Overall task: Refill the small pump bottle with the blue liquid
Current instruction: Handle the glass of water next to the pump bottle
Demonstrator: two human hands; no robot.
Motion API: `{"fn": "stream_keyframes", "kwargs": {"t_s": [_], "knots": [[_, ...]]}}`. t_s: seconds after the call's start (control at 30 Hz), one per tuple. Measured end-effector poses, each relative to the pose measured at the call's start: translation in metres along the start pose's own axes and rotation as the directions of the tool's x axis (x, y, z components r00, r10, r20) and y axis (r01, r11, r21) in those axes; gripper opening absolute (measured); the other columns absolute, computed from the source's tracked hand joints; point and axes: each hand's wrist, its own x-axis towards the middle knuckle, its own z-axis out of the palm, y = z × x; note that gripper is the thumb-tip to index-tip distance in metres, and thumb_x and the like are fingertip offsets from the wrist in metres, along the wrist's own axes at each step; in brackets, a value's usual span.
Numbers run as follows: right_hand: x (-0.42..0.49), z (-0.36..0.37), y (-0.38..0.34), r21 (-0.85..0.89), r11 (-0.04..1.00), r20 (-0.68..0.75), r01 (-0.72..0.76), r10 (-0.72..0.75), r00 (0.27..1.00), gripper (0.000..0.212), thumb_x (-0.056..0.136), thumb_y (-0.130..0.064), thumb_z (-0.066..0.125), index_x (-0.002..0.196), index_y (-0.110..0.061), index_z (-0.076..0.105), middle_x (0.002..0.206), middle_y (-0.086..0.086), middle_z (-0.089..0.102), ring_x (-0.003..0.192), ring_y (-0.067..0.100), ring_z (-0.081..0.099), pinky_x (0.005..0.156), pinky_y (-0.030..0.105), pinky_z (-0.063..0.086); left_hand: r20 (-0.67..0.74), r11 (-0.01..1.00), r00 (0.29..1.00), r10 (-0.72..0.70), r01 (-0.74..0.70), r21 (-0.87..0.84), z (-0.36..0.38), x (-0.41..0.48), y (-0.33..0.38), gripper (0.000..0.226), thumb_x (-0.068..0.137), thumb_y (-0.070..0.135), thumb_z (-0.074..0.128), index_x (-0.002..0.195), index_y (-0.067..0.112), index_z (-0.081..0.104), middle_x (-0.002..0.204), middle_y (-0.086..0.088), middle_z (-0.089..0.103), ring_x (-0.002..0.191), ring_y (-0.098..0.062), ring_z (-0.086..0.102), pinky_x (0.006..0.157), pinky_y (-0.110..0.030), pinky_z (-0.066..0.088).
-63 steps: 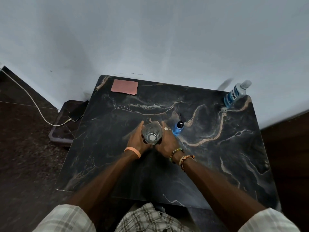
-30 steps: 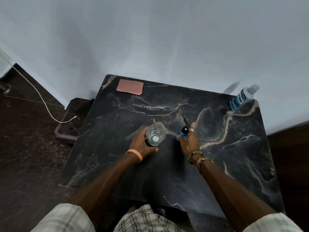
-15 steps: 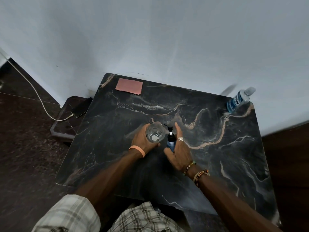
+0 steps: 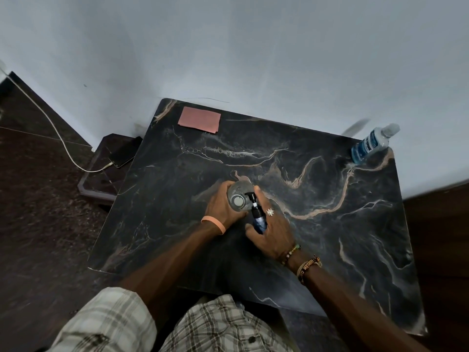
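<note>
Glass (image 4: 238, 199), small pump bottle (image 4: 258, 217) crowd table (image 4: 330, 237) centre; mouthwash bottle (image 4: 369, 146) far-right corner, pink card (image 4: 199, 120) far-left; open passage between.

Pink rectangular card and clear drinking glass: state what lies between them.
Head view: bare dark marble tabletop alone separates the pink rectangular card and the clear drinking glass.

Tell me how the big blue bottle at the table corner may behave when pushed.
The big blue bottle looks mostly full, so probably heavy for its size. It is tall and narrow; a push near the cap would likely tip it. It stands at the corner of the table, so sliding may drop it off.
</note>
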Motion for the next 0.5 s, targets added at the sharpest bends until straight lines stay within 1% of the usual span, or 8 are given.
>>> {"fn": "stream_keyframes", "kwargs": {"t_s": [0.07, 0.17, 0.23, 0.3, 0.33, 0.4, 0.47, 0.5], "knots": [[0.0, 0.0, 0.0, -0.065, 0.998, 0.043, -0.021, 0.024, 0.999, 0.092, 0.083, -0.04, 0.061, 0.15, -0.049, -0.002, 0.123, -0.015, 0.053, 0.08, -0.007, 0.052, 0.073, 0.004, 0.037, 0.018, 1.0, 1.0, 0.025, -0.025, 0.018, 0.001, 0.001, -0.001, 0.07, 0.058, 0.043, 0.087, 0.112, 0.03, 0.046, 0.102, 0.01, 0.061, 0.09, -0.009, 0.062, 0.077, -0.026, 0.051], [-0.001, 0.001, 0.003, -0.095, 0.995, 0.073, -0.043, 0.05, 0.996, 0.096, 0.082, -0.033, 0.062, 0.15, -0.051, -0.004, 0.115, -0.005, 0.06, 0.074, -0.005, 0.05, 0.065, 0.006, 0.035, 0.035, 0.994, 0.995, 0.095, -0.096, 0.054, 0.001, 0.004, -0.002, 0.089, 0.058, 0.048, 0.085, 0.133, 0.027, 0.042, 0.116, 0.017, 0.052, 0.103, 0.001, 0.052, 0.088, -0.017, 0.041], [0.001, 0.001, 0.004, -0.079, 0.995, 0.057, -0.054, 0.059, 0.997, 0.1, 0.08, -0.029, 0.064, 0.151, -0.05, -0.003, 0.128, 0.0, 0.058, 0.083, -0.004, 0.051, 0.069, 0.004, 0.034, 0.021, 0.982, 0.986, 0.166, -0.168, 0.088, 0.0, 0.005, -0.002, 0.088, 0.057, 0.049, 0.083, 0.133, 0.035, 0.04, 0.113, 0.019, 0.048, 0.103, 0.007, 0.043, 0.092, -0.018, 0.039], [0.004, 0.0, 0.007, -0.073, 0.996, 0.015, -0.047, 0.048, 0.999, 0.101, 0.078, -0.026, 0.066, 0.151, -0.051, -0.001, 0.141, -0.001, 0.05, 0.1, -0.006, 0.045, 0.077, 0.001, 0.031, -0.002, 0.974, 0.98, 0.199, -0.197, 0.11, -0.001, 0.006, -0.004, 0.082, 0.056, 0.046, 0.084, 0.127, 0.037, 0.044, 0.111, 0.018, 0.05, 0.101, 0.004, 0.044, 0.091, -0.023, 0.042], [0.006, 0.0, 0.008, -0.071, 0.996, 0.006, -0.049, 0.049, 0.999, 0.101, 0.078, -0.026, 0.065, 0.151, -0.051, 0.0, 0.142, -0.002, 0.05, 0.102, -0.005, 0.044, 0.079, 0.002, 0.031, -0.008, 0.973, 0.979, 0.206, -0.203, 0.113, -0.001, 0.007, -0.004, 0.081, 0.055, 0.045, 0.085, 0.125, 0.037, 0.045, 0.11, 0.019, 0.049, 0.1, 0.003, 0.044, 0.089, -0.021, 0.042], [0.009, -0.002, 0.007, -0.073, 0.995, 0.018, -0.075, 0.076, 0.997, 0.101, 0.077, -0.028, 0.064, 0.15, -0.051, -0.001, 0.134, 0.0, 0.054, 0.097, 0.002, 0.052, 0.077, 0.012, 0.042, -0.001, 0.969, 0.976, 0.219, -0.217, 0.121, -0.001, 0.008, -0.005, 0.08, 0.056, 0.044, 0.086, 0.125, 0.036, 0.046, 0.11, 0.018, 0.049, 0.101, 0.002, 0.044, 0.089, -0.019, 0.04], [0.01, -0.004, 0.005, -0.099, 0.99, 0.029, -0.099, 0.102, 0.994, 0.101, 0.075, -0.031, 0.062, 0.15, -0.053, -0.002, 0.118, 0.0, 0.06, 0.084, 0.01, 0.058, 0.07, 0.026, 0.051, 0.01, 0.963, 0.972, 0.234, -0.233, 0.137, -0.001, 0.009, -0.004, 0.079, 0.058, 0.046, 0.085, 0.126, 0.029, 0.05, 0.114, 0.011, 0.055, 0.103, -0.002, 0.045, 0.091, -0.024, 0.041], [0.011, -0.004, 0.004, -0.106, 0.99, 0.029, -0.098, 0.101, 0.994, 0.101, 0.074, -0.031, 0.062, 0.15, -0.053, -0.001, 0.113, 0.0, 0.061, 0.079, 0.01, 0.057, 0.068, 0.027, 0.052, 0.014, 0.96, 0.97, 0.242, -0.242, 0.138, 0.0, 0.01, -0.004, 0.078, 0.059, 0.047, 0.084, 0.126, 0.026, 0.052, 0.116, 0.006, 0.057, 0.104, -0.005, 0.046, 0.092, -0.025, 0.042]]}}
